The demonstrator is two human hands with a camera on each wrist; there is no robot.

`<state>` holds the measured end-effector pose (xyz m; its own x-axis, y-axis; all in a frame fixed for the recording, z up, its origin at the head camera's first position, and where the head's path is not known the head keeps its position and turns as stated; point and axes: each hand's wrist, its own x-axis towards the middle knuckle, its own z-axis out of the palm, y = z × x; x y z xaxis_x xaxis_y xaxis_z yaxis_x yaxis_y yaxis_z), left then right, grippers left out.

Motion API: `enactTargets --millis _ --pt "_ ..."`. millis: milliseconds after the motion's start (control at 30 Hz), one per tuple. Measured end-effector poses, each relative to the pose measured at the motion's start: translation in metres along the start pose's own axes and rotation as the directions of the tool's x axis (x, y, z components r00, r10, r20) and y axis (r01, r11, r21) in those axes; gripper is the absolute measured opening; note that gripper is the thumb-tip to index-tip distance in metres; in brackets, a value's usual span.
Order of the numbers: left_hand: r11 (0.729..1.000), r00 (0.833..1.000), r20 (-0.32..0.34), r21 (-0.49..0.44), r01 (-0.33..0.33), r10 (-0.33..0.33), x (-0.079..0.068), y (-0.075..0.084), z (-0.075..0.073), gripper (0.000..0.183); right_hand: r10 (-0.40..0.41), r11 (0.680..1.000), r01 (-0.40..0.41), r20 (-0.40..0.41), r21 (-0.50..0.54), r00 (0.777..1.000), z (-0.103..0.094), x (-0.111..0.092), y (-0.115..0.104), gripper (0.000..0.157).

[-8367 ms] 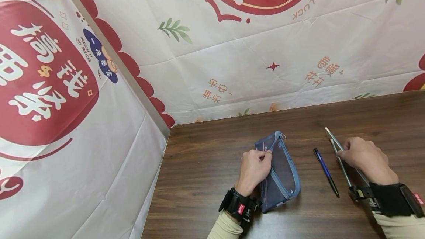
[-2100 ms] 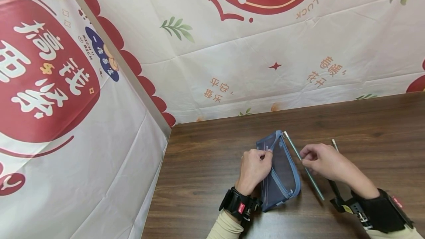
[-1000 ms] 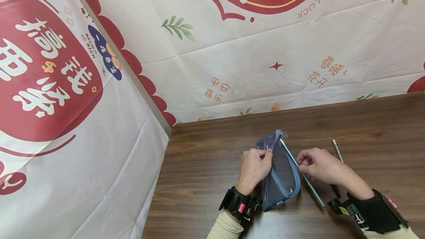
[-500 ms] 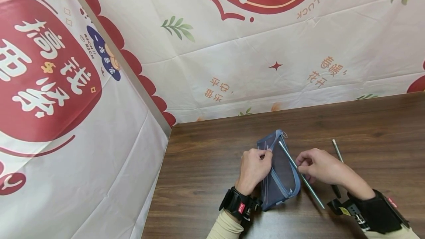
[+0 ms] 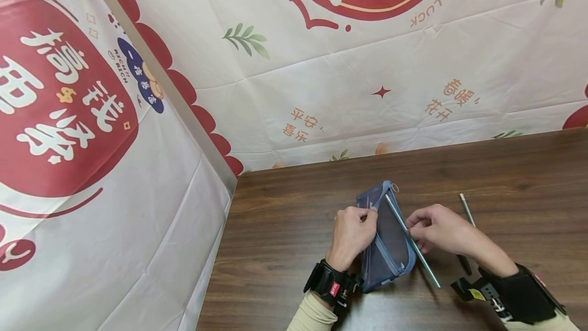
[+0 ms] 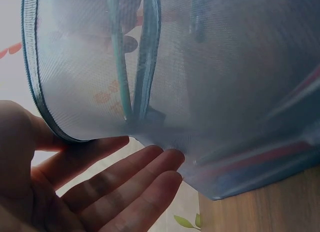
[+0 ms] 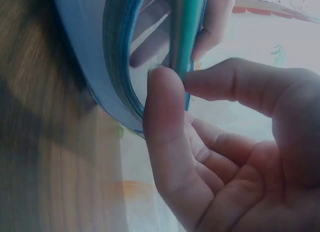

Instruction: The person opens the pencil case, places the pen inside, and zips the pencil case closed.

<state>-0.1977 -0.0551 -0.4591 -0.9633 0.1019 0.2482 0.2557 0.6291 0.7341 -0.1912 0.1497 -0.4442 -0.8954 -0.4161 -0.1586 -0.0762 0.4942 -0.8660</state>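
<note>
A blue mesh pencil case (image 5: 388,231) stands on the table with its zip undone. My left hand (image 5: 351,234) pinches its left edge between thumb and fingers. My right hand (image 5: 441,229) pinches a green pencil (image 5: 427,264) about midway, beside the case's right rim. The pencil's upper end lies within the opening. Through the mesh in the left wrist view the same pencil (image 6: 120,67) shows beside the zip. The right wrist view has thumb and forefinger on the pencil (image 7: 187,32).
A second pencil (image 5: 466,208) lies on the wooden table (image 5: 275,249) to the right, partly behind my right arm. A dark tip (image 5: 465,264) shows below that arm, where the blue pen lay earlier. Printed cloths hang behind (image 5: 321,91) and at the left (image 5: 151,208).
Since the oldest frame, my right hand has picked up one pencil and brought it left to the case. Lately its upper end moved into the opening. My left hand keeps its hold.
</note>
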Motion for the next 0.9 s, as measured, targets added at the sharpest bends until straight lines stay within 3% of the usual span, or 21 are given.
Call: enactTargets --millis 433,900 --pt "1.0 1.0 -0.004 0.01 0.001 -0.001 0.0 0.0 0.0 0.048 0.026 0.992 -0.022 -0.027 0.127 0.999 0.011 0.004 -0.001 0.028" --pt "1.0 1.0 -0.013 0.025 0.001 -0.001 0.0 0.002 -0.001 0.048 0.039 0.995 -0.031 -0.087 0.1 0.995 0.018 0.006 -0.004 0.024"
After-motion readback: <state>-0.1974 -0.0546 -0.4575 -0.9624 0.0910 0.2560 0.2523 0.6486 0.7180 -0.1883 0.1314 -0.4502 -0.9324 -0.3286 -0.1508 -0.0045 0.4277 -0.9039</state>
